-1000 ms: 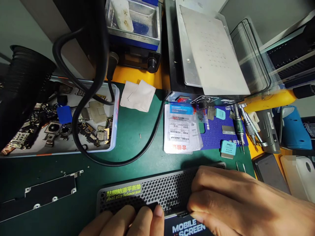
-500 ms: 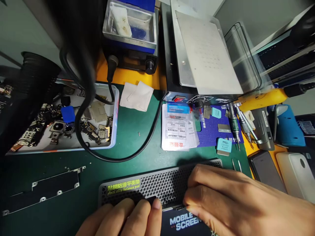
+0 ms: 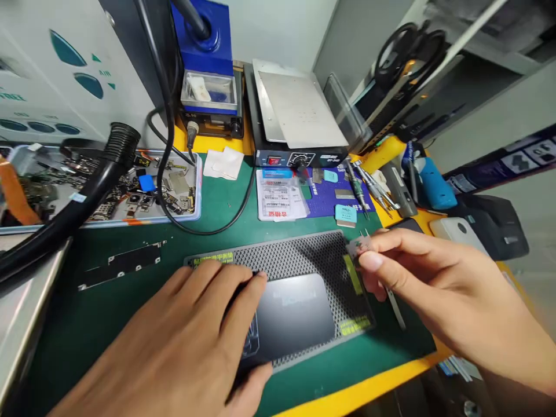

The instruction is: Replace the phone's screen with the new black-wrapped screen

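Observation:
A dark, glossy phone-like device (image 3: 299, 313) lies on a grey perforated pad (image 3: 299, 255). My left hand (image 3: 204, 324) rests over the device's left part, its fingers wrapped round the edges and hiding much of that end. Above the pad's right side, my right hand (image 3: 403, 266) pinches a small, thin metallic piece (image 3: 358, 247) between thumb and finger, off the device. A slim light tool (image 3: 396, 310) shows below the right fingers; whether the hand touches it I cannot tell.
A tray of circuit parts (image 3: 197, 197) stands at the left behind a black hose (image 3: 56, 223). At the back are a heating plate unit (image 3: 299, 156) and a soldering station (image 3: 211, 121). Screwdrivers (image 3: 357, 188) and a turquoise blade holder (image 3: 346, 214) lie beyond the pad.
The view has pulled back and turned. My right hand has moved away from the device to the right and now holds the small piece. My left hand remains at the device's left end.

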A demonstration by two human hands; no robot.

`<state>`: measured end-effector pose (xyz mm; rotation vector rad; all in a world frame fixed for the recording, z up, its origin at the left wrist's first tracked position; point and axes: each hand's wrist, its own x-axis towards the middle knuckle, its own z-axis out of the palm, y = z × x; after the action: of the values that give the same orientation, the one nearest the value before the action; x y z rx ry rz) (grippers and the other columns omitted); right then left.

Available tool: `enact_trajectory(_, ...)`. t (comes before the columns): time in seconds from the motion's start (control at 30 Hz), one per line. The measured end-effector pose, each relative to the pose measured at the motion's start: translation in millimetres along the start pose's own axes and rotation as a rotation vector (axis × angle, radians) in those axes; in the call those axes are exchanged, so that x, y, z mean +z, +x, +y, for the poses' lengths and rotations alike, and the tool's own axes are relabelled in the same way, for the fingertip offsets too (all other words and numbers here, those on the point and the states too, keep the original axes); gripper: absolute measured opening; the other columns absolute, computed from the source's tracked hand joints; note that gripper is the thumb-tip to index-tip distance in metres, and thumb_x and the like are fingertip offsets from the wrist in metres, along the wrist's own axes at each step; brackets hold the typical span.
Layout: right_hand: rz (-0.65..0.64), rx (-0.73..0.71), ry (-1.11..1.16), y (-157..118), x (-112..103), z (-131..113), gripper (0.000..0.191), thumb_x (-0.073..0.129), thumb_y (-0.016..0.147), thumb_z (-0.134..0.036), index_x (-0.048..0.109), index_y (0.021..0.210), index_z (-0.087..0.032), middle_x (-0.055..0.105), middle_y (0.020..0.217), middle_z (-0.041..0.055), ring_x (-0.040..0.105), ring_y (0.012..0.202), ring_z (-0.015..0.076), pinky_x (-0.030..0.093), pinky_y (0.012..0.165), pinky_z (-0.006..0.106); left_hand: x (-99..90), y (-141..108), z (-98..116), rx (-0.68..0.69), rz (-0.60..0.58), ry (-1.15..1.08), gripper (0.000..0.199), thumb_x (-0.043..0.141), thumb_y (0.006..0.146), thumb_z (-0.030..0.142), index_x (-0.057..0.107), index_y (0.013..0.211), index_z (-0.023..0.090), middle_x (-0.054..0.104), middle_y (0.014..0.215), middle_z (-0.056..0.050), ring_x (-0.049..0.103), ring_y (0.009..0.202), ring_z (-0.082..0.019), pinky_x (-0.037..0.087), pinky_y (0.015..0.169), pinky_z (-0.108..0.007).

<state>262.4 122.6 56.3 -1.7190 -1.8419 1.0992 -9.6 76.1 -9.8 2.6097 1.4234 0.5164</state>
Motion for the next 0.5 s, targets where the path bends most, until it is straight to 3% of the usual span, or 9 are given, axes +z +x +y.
enact_trajectory(0.17, 0.151, 0.066, 0.363, -49.4, 5.4, 24.7, 0.024, 0.069, 0.092, -0.045, 0.068, 0.084, -0.023, 0.061, 0.067, -0.0016, 0.057, 0.06, 0.0127, 0.049, 0.056, 0.024, -14.9, 9.9, 7.0, 0.074, -0.107, 0.016, 0.065, 0.064, 0.078, 0.042, 0.053, 0.136, 0.015, 0.065, 0.124, -0.013, 0.061, 0.112, -0.031, 0.051, 0.096, -0.047)
enact_trajectory(0.27, 0.186, 0.108, 0.656, -76.5, 18.9, 31.7, 0.023, 0.075, 0.087, -0.042, 0.068, 0.086, -0.02, 0.064, 0.073, -0.0005, 0.059, 0.063, 0.012, 0.05, 0.056, 0.022, -25.6, 13.7, 18.7, -0.106, -0.252, 0.084, 0.074, 0.063, 0.072, 0.051, 0.054, 0.136, 0.016, 0.066, 0.123, -0.014, 0.062, 0.112, -0.034, 0.051, 0.094, -0.048)
enact_trajectory(0.33, 0.12, 0.137, 0.846, -87.9, 34.2, 27.0, 0.021, 0.077, 0.086, -0.037, 0.069, 0.088, -0.017, 0.069, 0.081, 0.0031, 0.064, 0.07, 0.0132, 0.055, 0.065, 0.023, -33.8, 13.8, 29.3, -0.216, -0.216, 0.153, 0.069, 0.061, 0.072, 0.055, 0.058, 0.128, 0.015, 0.069, 0.115, -0.017, 0.065, 0.105, -0.038, 0.052, 0.088, -0.051)
enact_trajectory(0.4, 0.026, 0.104, 0.922, -90.1, 52.6, 16.2, 0.015, 0.074, 0.089, -0.028, 0.069, 0.087, -0.013, 0.069, 0.087, 0.0059, 0.069, 0.081, 0.018, 0.059, 0.079, 0.033, -40.2, 11.3, 41.4, -0.315, -0.143, 0.202, 0.071, 0.06, 0.073, 0.059, 0.057, 0.126, 0.012, 0.069, 0.11, -0.02, 0.066, 0.102, -0.041, 0.053, 0.084, -0.052)
enact_trajectory(0.5, -0.087, 0.081, 0.957, -76.1, 79.5, -5.2, 0.015, 0.065, 0.095, -0.026, 0.067, 0.099, -0.012, 0.069, 0.098, 0.007, 0.07, 0.09, 0.02, 0.059, 0.083, 0.038, -41.4, 4.9, 62.0, -0.459, -0.035, 0.219, 0.067, 0.058, 0.08, 0.063, 0.059, 0.121, 0.01, 0.069, 0.108, -0.022, 0.067, 0.101, -0.041, 0.054, 0.082, -0.049)
